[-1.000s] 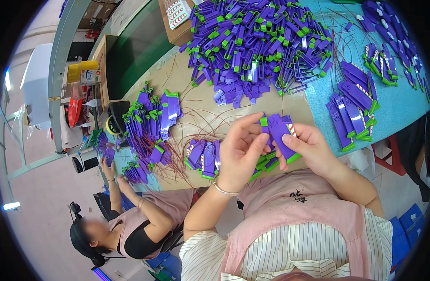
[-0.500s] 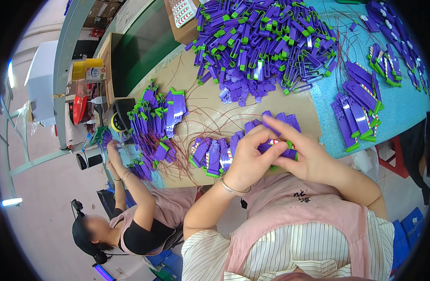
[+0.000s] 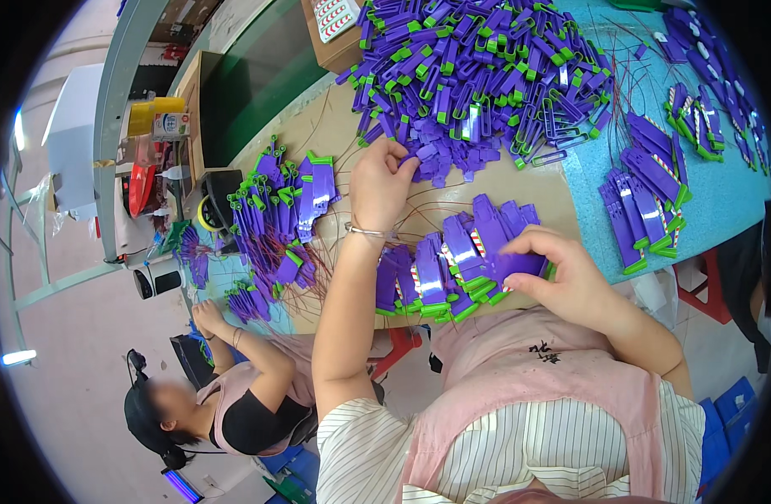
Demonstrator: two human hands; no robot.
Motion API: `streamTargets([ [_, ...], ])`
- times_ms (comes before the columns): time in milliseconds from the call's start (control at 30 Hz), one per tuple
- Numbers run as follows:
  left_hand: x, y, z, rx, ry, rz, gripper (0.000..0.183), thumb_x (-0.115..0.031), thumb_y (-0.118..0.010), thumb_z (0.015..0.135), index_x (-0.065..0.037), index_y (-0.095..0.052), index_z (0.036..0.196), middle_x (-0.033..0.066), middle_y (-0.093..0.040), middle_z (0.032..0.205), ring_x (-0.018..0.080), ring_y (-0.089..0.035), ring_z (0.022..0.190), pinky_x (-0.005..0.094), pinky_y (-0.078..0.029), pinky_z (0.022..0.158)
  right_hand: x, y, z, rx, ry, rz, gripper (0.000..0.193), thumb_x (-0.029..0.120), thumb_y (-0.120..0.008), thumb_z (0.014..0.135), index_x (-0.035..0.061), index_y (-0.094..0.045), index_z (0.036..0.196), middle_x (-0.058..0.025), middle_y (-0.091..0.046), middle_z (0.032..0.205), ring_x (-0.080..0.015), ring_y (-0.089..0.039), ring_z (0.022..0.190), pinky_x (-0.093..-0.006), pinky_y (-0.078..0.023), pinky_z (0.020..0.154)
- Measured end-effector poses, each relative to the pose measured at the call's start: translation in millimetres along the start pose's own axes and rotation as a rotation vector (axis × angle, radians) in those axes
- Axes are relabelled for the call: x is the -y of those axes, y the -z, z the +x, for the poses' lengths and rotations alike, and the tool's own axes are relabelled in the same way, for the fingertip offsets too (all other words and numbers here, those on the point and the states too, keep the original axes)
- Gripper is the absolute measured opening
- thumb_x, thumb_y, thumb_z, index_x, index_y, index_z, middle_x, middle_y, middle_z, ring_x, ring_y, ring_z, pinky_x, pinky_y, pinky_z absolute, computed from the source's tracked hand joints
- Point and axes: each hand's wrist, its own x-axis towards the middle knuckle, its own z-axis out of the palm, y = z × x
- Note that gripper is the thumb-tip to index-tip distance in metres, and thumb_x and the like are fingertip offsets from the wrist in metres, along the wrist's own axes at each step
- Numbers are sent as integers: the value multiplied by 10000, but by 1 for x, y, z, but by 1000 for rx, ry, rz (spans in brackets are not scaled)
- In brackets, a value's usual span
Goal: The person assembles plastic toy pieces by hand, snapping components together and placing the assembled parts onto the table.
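My left hand [image 3: 380, 183] reaches forward to the near left edge of a heap of small flat purple pieces [image 3: 442, 155]. Its thumb and fingers are pinched at one of them, mostly hidden by the fingertips. Close to my body, my right hand [image 3: 562, 281] grips a purple plastic part [image 3: 520, 265] with a green end between thumb and forefinger. Just left of it, a fanned row of long purple parts [image 3: 461, 250] with green ends lies on the table; red-and-white striped strips show on some of them.
A large pile of purple and green clip-shaped parts [image 3: 486, 71] rises at the back. Sorted bundles [image 3: 642, 206] lie on the blue mat at right. Thin reddish wires trail from another heap [image 3: 272, 210] at left, near a co-worker's hands [image 3: 207, 317]. A cardboard box [image 3: 339, 55] stands behind.
My hands have parted. The left moved forward and left to the small purple pieces; the right stayed near the row with a purple part. The co-worker's hands came lower in the picture.
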Motion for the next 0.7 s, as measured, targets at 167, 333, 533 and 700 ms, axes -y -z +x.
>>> streamTargets([
  [167,-28,4,-31,-147,-63,-429,98,-45,-658,869,8,-582,902,53,-651,751,112,-615,648,243,-501,619,-3,0,-1,37,-213,317,67,24,-632,883,-8,-574,873,-51,-605,893,-110,-595,784,-264,-479,719],
  [333,-82,12,-95,154,-141,-726,106,-39,-683,822,3,-617,893,141,-659,1088,198,-625,964,309,-483,851,-3,-6,6,8,-264,515,39,22,-580,907,-8,-594,926,-54,-633,861,-108,-602,748,-270,-494,689],
  [533,-93,3,-103,31,-355,-425,125,-12,-688,788,-10,-609,885,121,-634,1089,202,-583,994,319,-437,893,0,-6,3,-134,-10,52,86,48,-585,855,-7,-628,906,-125,-646,742,-227,-633,663,-347,-491,606],
  [700,-111,-13,-107,63,-54,-757,134,-31,-687,815,4,-640,935,119,-637,1013,221,-605,916,313,-475,813,-7,1,-1,-241,155,-247,110,97,-638,803,-1,-611,844,-174,-618,708,-341,-620,645,-402,-462,548],
])
